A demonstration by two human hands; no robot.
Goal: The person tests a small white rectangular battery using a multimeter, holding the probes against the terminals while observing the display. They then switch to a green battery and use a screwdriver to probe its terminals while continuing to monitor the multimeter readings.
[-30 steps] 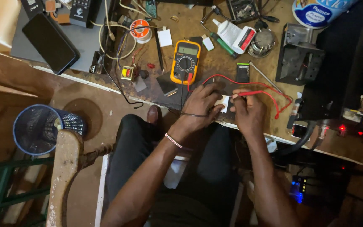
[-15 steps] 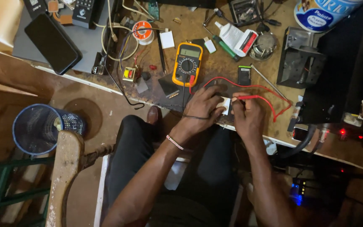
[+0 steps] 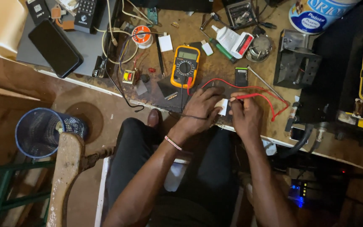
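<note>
A yellow multimeter point(image 3: 185, 65) lies on the cluttered wooden workbench point(image 3: 215, 71), its red lead point(image 3: 269, 98) looping out to the right and its black lead point(image 3: 181, 115) running down toward me. My left hand point(image 3: 201, 107) presses on a small white part point(image 3: 223, 106) at the bench's front edge, with the black lead passing under its fingers. Pinched in my right hand point(image 3: 244, 113) is the red probe point(image 3: 248, 96), whose tip points at the white part. I cannot see the contact point itself.
A solder spool point(image 3: 141, 37), a dark phone point(image 3: 55, 47), a small black battery point(image 3: 241, 77), a white bottle point(image 3: 227, 38), a paint tub point(image 3: 316, 14) and a black metal block point(image 3: 297, 63) crowd the bench. A blue mesh bin point(image 3: 43, 130) stands on the floor at left.
The view has shifted slightly. Both hands stay at the white part, with the red probe held almost in the same place.
</note>
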